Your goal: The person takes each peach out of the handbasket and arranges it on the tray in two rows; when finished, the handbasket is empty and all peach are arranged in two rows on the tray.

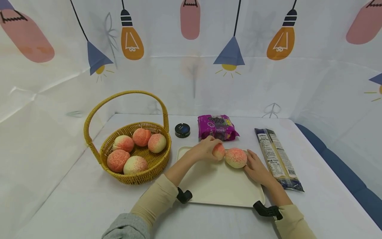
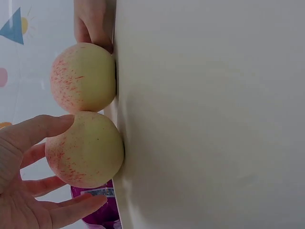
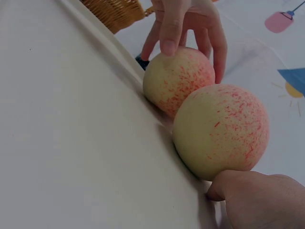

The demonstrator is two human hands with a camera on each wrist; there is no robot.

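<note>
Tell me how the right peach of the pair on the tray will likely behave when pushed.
The right peach will probably roll readily, since it looks nearly round and the tray under it looks smooth and flat. Pushed left, it would likely bump the left peach close beside it.

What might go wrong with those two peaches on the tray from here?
The left peach and right peach are round, so either might roll once the left hand or right hand lets go. They sit touching, or nearly so, so moving one could nudge the other. They're also near the far edge of the tray; a peach slipping over might bump the purple packet beyond.
</note>
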